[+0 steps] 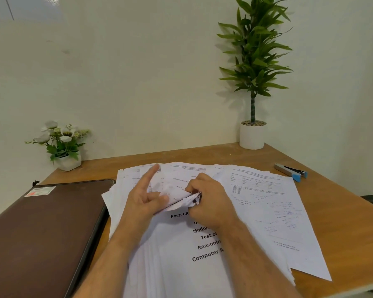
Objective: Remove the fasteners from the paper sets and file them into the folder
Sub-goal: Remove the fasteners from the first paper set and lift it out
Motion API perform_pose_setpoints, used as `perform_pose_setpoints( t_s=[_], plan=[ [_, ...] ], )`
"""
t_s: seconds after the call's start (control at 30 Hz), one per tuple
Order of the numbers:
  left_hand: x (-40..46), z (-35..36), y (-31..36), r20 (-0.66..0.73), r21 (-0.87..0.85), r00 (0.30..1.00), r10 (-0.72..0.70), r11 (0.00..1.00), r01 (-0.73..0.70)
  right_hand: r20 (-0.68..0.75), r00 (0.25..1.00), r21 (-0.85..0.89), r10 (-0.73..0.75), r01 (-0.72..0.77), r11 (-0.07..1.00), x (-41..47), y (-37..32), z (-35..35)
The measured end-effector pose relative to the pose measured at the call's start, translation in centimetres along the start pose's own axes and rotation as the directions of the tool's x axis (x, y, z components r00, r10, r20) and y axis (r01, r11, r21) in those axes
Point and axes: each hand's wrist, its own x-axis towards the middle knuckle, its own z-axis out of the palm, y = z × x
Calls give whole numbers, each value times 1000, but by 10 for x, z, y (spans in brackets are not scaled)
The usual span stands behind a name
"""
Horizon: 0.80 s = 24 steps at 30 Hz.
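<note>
A spread of white printed paper sets [202, 244] covers the middle of the wooden desk [342, 233]. The top set carries bold black words. Its upper corner [181, 201] is bent up and crumpled between both hands. My left hand [144, 201] pinches the corner from the left, with the index finger sticking up. My right hand [209, 201] grips the same corner from the right, fingertips curled in; any fastener there is hidden. A closed brown folder [47, 229] lies flat on the left of the desk.
A blue and grey stapler [292, 172] lies at the back right. A small white flower pot [66, 147] stands at the back left, a tall green plant in a white pot [252, 134] at the back. More sheets [278, 211] fan out to the right.
</note>
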Motion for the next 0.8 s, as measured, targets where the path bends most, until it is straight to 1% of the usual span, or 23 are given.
perform_pose_setpoints(
  t_s=[0.07,0.13,0.17,0.23,0.27,0.33,0.37,0.4,0.43,0.47,0.53,0.6,0.63,0.7,0.8],
  plan=[
    [4,2,4,-187,-29,982,-16,1000,11,-16,1000,3,-9,9,1000,-1,2,1],
    [10,-1,0,-371,-9,927,-58,998,59,-32,999,8,-9,9,1000,-3,1,-1],
    [13,-4,-3,-421,1,903,-81,996,90,-39,999,6,-6,6,1000,-3,1,-2],
    [17,-7,-9,-436,60,891,-127,984,169,-50,999,-11,2,-2,1000,-4,0,-4],
    [19,-9,-13,-431,133,891,-143,966,220,-53,999,-19,5,-6,1000,-4,0,-4],
    [22,-7,-16,-400,356,907,-135,888,289,-54,999,-28,7,-8,1000,-4,1,-5],
    [24,-5,-18,-378,457,918,-122,837,300,-51,999,-27,2,-4,1000,-4,2,-5],
    [26,-3,-19,-358,514,927,-111,805,295,-45,999,-21,-4,3,1000,-4,2,-5],
    [28,-1,-20,-357,524,928,-107,800,293,-37,999,-15,-10,10,1000,-4,2,-4],
    [30,0,-20,-369,494,924,-105,819,290,-30,999,-15,-21,20,1000,-4,3,-4],
    [34,-3,-21,-396,341,908,-138,896,284,-10,999,-29,-34,34,999,-4,3,-3],
    [38,-6,-23,-402,205,896,-189,935,289,17,999,-27,-44,45,999,-3,0,-3],
    [40,-5,-22,-394,194,898,-197,937,291,21,998,-23,-60,61,998,-2,-1,-2],
    [42,-5,-20,-405,257,898,-169,922,290,18,995,-21,-95,95,995,0,-3,-1],
    [40,-8,-22,-456,292,879,-142,909,299,44,993,-32,-113,114,993,1,-2,1]
  ],
)
